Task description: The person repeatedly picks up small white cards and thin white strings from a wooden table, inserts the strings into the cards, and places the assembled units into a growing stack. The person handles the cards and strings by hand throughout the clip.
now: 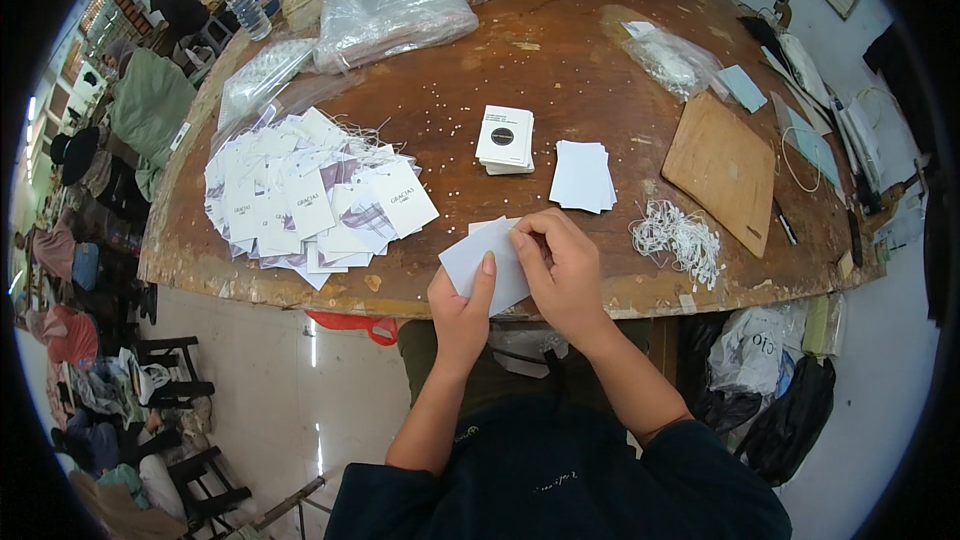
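Over the table's front edge, a white card (478, 258) is held between my two hands. My left hand (462, 308) grips it from the left, thumb lying across its face. At its upper right, my right hand (562, 265) pinches the card's edge with thumb and fingertips. Part of another white card shows behind it; how many are held I cannot tell. Beyond my hands stand a stack of printed cards with a black dot (505, 138) and a stack of blank white cards (580, 176). Right of them lies a tangled heap of white strings (678, 242).
A large heap of strung printed tags (310, 195) covers the table's left side. Behind it lie clear plastic bags (390, 10) and a water bottle (245, 8). A wooden board (722, 170) and a pen (785, 222) are at right. Other people sit far left.
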Demonstrator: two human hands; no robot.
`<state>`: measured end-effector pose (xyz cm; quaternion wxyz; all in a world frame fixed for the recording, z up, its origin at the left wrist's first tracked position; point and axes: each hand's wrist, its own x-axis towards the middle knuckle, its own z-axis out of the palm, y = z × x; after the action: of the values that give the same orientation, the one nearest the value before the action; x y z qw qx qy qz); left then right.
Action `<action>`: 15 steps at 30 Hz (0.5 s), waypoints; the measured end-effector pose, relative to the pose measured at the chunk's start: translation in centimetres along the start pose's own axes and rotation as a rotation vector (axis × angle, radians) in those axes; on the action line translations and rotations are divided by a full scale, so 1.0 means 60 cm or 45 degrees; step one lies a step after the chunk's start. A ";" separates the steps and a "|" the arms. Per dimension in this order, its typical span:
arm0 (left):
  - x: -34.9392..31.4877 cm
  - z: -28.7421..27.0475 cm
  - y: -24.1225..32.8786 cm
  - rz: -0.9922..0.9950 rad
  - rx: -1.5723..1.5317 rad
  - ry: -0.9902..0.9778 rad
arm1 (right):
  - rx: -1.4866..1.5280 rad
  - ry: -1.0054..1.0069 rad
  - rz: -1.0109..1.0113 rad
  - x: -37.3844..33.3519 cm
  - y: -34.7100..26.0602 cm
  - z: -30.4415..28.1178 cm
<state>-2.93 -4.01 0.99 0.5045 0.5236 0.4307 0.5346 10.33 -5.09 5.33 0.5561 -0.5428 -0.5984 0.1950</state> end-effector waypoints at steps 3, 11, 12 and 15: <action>0.000 -0.001 -0.002 0.057 0.072 0.007 | -0.083 -0.059 -0.039 0.002 -0.003 0.003; 0.015 -0.003 0.002 0.796 0.701 0.063 | 0.038 -0.103 0.085 0.011 0.005 -0.002; 0.022 -0.010 0.004 0.954 0.838 0.044 | 0.128 -0.139 0.203 0.011 0.009 -0.003; 0.037 -0.024 0.006 1.224 1.213 0.067 | 0.843 -0.223 0.819 0.013 0.020 -0.008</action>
<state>-4.27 -1.74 1.54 -0.0858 0.8090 0.3509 0.4638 11.46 -4.18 4.84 0.5580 -0.4758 -0.3500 0.5829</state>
